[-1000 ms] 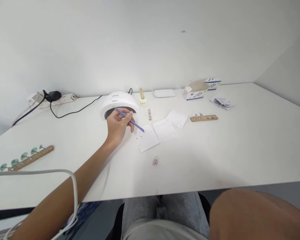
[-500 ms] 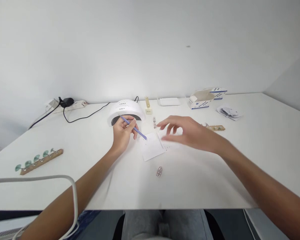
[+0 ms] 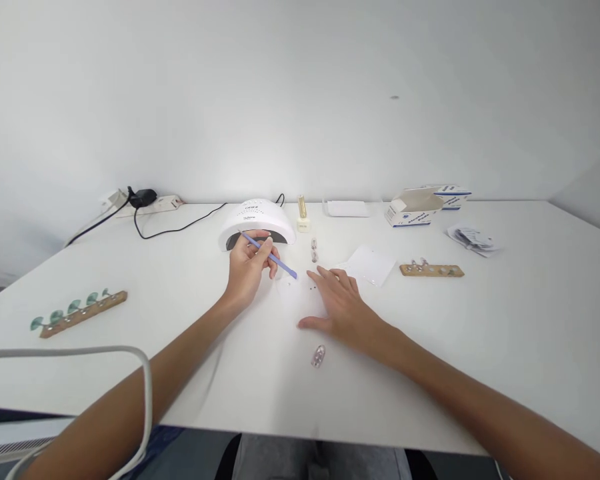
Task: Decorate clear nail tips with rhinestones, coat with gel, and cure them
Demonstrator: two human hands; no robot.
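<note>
Purple tool [image 3: 281, 264] slants through the grip of the left hand [image 3: 246, 270], its pale pointed end up by the lamp [image 3: 254, 217] and its broad end low over the white sheets near the middle of the surface [image 3: 195, 373]. The left fingers are closed around its shaft. The right hand [image 3: 343, 307] lies palm down, its fingers spread wide and the thumb well apart from them, over the pale sheet area; whether it presses on a sheet cannot be told. Small dark specks sit between the two hands.

One sheet [image 3: 373, 265] shows clearly beyond the right hand. A clear pinkish nail tip [image 3: 319, 356] lies alone on the near side of that hand, and two small nail tips [image 3: 315, 250] lie beyond it, in front of the gold-capped bottle [image 3: 303, 223]. A shallow tray [image 3: 347, 209] is right of the bottle, then an open carton [image 3: 415, 208] and some flat packets [image 3: 473, 240]. A wooden strip [image 3: 440, 271] lies on the right; another strip, with green pieces [image 3: 74, 307] on it, lies on the left.
</note>
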